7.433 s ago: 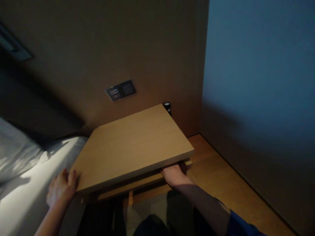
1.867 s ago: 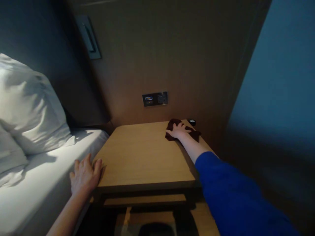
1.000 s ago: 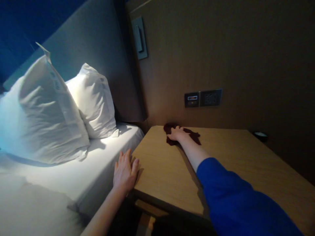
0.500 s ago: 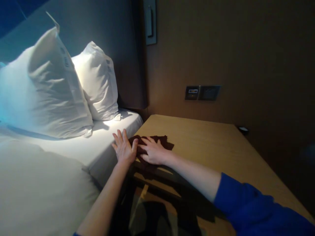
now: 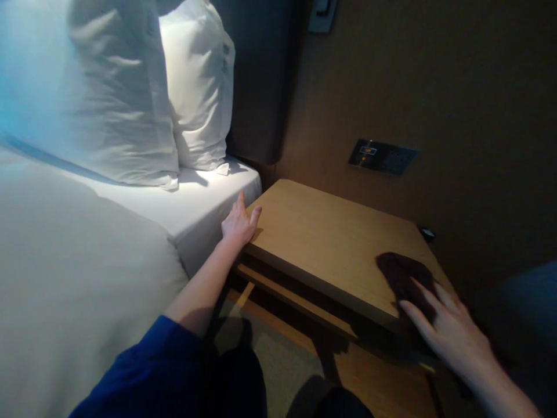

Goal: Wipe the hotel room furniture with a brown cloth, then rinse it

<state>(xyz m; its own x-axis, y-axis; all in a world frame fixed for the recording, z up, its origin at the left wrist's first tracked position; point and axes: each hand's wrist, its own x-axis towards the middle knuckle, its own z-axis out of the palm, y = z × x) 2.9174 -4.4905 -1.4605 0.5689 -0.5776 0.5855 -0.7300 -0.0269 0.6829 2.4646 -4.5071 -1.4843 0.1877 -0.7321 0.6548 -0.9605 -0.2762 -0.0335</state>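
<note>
Right hand [image 5: 452, 334], fingers spread flat, presses the dark cloth [image 5: 404, 277] at the table's [image 5: 331, 244] 4 o'clock corner. Left hand [image 5: 238, 223], open, braces the 9 o'clock edge beside the bed [image 5: 195, 203]. Overshooting could sweep the cloth off (it's near the edge).

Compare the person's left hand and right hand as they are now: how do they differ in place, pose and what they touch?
The left hand rests at the bedside table's near-left corner, beside the mattress; the right hand is at its near-right corner. The left hand touches bare wood; the right hand's fingers lie on a dark cloth. The left hand's fingers are close together; the right hand's are spread. Both lie open and flat, gripping nothing.
</note>
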